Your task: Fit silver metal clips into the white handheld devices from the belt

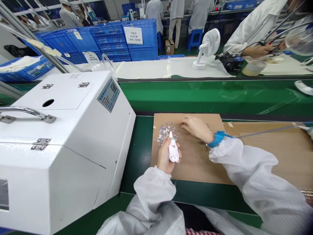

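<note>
My left hand is wrapped round a small white device with a narrow pale tip pointing away from me. Just beyond it, small shiny metal parts lie in a loose pile on a brown cardboard sheet. My right hand, with a blue band at the wrist, is over the cardboard to the right of the pile. Its thumb and fingertips are pinched together; whatever is between them is too small to make out. More small metal parts lie partly hidden beneath this wrist.
A large white machine fills the left side. Behind the green bench edge stand a white fan, a round tub and blue crates. A person's hands work at the upper right. A thin cord runs right from my wristband.
</note>
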`<move>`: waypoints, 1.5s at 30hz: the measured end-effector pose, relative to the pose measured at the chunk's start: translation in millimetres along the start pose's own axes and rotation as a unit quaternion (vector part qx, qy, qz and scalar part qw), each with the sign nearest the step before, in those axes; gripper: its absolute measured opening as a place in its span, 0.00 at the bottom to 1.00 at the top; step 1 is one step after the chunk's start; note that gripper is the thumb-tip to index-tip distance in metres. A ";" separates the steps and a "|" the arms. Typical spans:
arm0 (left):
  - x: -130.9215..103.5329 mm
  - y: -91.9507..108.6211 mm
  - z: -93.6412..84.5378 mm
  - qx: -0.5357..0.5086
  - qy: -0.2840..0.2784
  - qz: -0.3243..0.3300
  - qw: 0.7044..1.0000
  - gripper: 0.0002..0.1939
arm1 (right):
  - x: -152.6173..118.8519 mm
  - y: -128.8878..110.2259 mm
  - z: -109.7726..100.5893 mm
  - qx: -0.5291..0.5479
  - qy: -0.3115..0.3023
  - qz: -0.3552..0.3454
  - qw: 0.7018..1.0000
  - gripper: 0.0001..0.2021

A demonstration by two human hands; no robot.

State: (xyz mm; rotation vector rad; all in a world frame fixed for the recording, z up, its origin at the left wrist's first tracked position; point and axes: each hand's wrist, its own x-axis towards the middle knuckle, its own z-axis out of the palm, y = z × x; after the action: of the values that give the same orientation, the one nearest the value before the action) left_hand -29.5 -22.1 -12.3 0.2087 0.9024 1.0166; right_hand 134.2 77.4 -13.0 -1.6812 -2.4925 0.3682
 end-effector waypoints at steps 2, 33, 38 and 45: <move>-2.5 2.7 -3.2 0.009 -0.006 0.013 1.000 0.11 | 20.2 7.1 6.6 0.004 -0.024 -0.007 1.000 0.09; 0.1 -9.6 9.8 0.025 0.047 0.116 0.992 0.15 | -64.7 -54.5 -28.9 0.148 0.046 -0.182 0.971 0.05; 3.2 -10.1 8.9 -0.015 -0.002 -0.028 0.999 0.16 | -67.6 -50.2 -32.6 0.155 0.020 -0.209 0.965 0.11; 11.8 -25.2 6.1 -0.039 -0.022 -0.121 0.992 0.13 | -77.0 -54.2 -83.7 0.439 0.335 -0.049 0.832 0.11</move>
State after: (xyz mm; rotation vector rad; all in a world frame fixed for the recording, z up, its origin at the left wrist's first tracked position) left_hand -6.3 -24.8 -28.5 0.0530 0.8247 0.8169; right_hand 133.9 -1.6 85.1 -1.0252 -1.4988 0.6409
